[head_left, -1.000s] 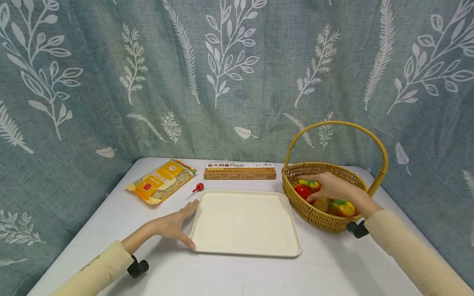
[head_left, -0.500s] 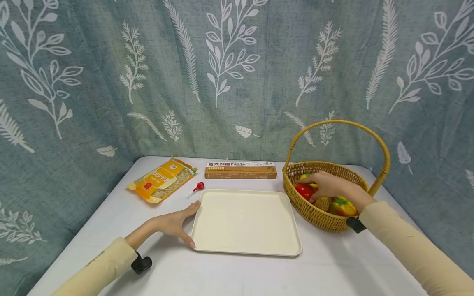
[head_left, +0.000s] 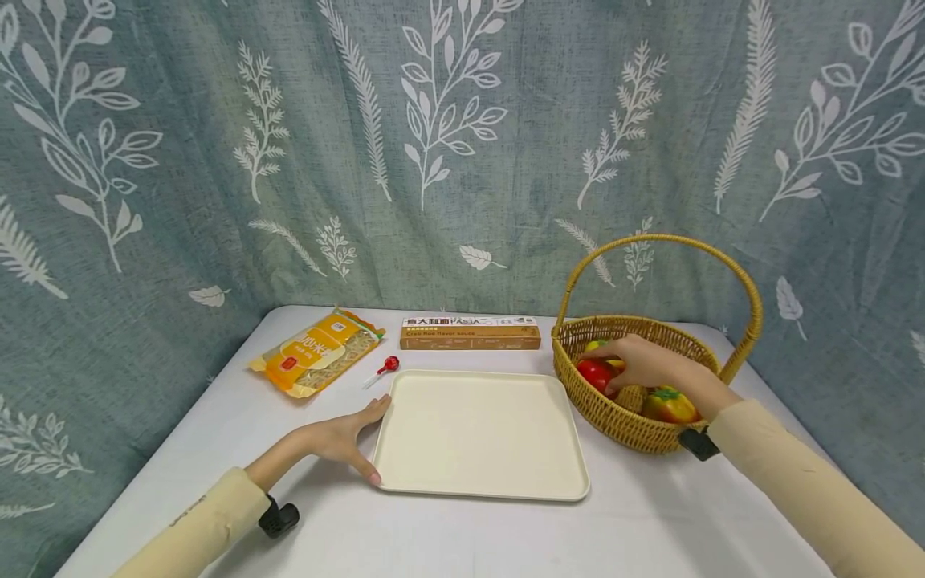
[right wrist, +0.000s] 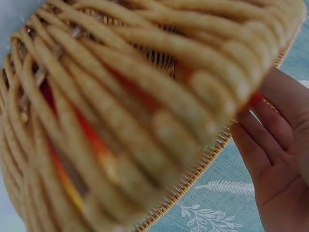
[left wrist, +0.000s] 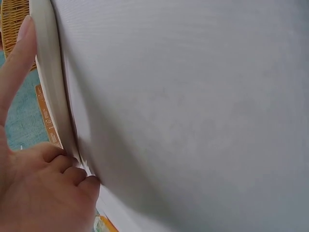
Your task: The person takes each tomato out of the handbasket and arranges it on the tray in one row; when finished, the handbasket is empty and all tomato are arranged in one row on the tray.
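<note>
Right hand (head_left: 639, 360) curled round red fruit (head_left: 594, 374).
Left hand (head_left: 341, 440) spread against tray (head_left: 480, 433). Fruit likely light, slick; cup sides.

The wicker basket (head_left: 614, 425) looks rough, the tray (head_left: 480, 433) smooth.

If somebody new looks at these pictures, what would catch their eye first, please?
Probably the wicker basket with its tall arched handle, at the right of the table, where the right hand grips a shiny red fruit. Next comes the pale tray in the middle, with the left hand spread at its left edge. Behind everything hangs a blue-green curtain with white leaf prints.
</note>
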